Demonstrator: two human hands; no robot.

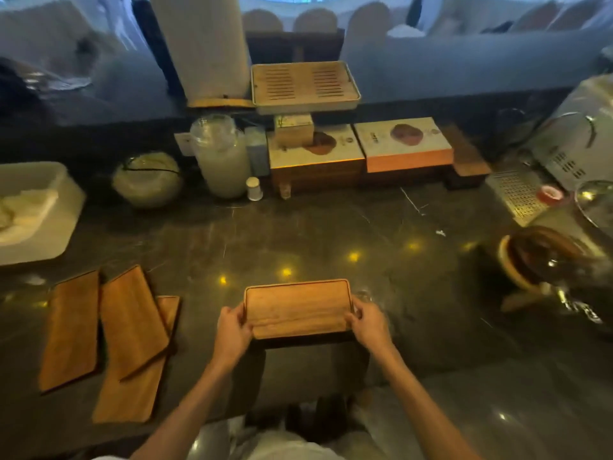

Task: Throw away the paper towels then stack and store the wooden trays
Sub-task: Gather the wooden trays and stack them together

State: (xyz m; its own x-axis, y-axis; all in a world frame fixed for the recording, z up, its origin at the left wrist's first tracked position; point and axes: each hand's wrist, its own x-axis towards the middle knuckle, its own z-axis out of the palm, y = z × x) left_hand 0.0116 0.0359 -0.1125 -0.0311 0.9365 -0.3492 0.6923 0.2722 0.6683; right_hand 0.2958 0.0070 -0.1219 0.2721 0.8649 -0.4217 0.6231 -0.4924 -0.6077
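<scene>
Both hands clamped the tray by its short ends, left hand and right hand, just above the counter, three more trays lying left of the grip.

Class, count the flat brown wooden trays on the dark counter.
4: one rimmed wooden tray held by both hands at centre; three to the left, the far-left tray, an overlapping tray, a tray beneath. More may be hidden.
</scene>
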